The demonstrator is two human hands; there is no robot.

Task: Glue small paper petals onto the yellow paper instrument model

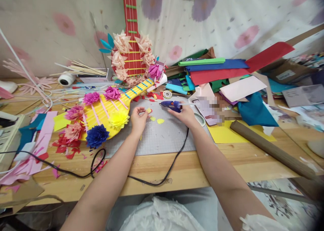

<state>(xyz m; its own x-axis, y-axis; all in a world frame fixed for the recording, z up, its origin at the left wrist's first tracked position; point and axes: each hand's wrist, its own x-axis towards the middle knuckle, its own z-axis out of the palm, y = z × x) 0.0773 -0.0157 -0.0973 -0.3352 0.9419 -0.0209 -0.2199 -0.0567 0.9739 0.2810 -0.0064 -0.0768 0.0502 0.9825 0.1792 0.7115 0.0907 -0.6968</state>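
Observation:
Between the fingertips of my left hand [138, 121] is a small yellow and red paper piece [149, 111]. My right hand [186, 117] is wrapped round a blue hot glue gun [172, 105], its nozzle pointing left toward that piece. A clear glue stick [189, 104] juts out of the gun's back. Below the hands, loose yellow paper petals [160, 121] lie on a grey cutting mat [162, 141]. Left of my left hand lies a yellow paper instrument [103, 106] trimmed with paper flowers, among them a blue one [97, 136] and a bright yellow one [118, 119].
A red paper guitar [131, 55] stands against the floral curtain. The black cord [162, 182] runs along the table's front edge. Stacked coloured paper [217, 67], a tape roll [167, 94] and a brown roll [270, 150] lie to the right. Pink and red scraps [67, 145] litter the left.

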